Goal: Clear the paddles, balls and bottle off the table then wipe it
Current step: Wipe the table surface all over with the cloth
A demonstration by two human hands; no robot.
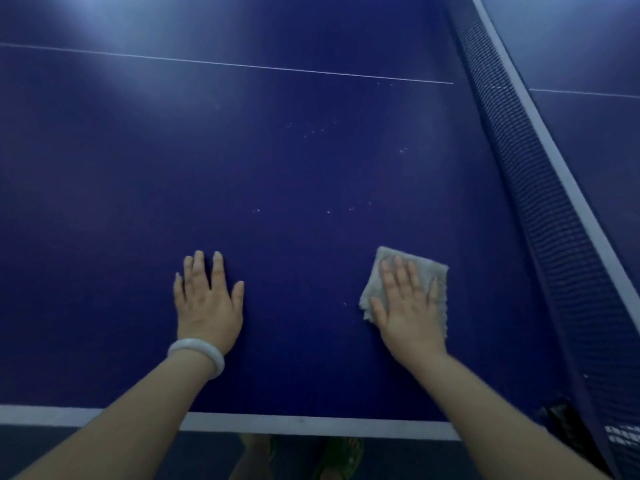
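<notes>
**Inspector:** Report the hands first.

**Assistant:** The right hand (410,306) lies flat, fingers straight and slightly spread, pressing a grey cloth (403,282) onto the table (277,168). Nothing is pinched or curled round; the palm and fingers simply bear down on it. The cloth is folded to a rough square and shows beyond the fingertips and on both sides of the hand.

**Inspector:** And the other?

**Assistant:** The left hand (207,303) is also flat on the blue surface, fingers extended, holding nothing. It sits well apart from the cloth, to its left. A pale bangle (197,360) rings that wrist.

**Inspector:** Location on the table?

**Assistant:** Both hands rest near the edge closest to the person, just past the white border line (311,426). The cloth is on the side nearer the net (540,188), which runs diagonally along the right.

**Inspector:** Surface condition?

**Assistant:** Small white specks (313,131) are scattered across the blue ahead of the hands. A thin white centre line (242,65) crosses farther off. Below the table edge, the person's feet in green sandals (337,457) are dimly visible.
</notes>
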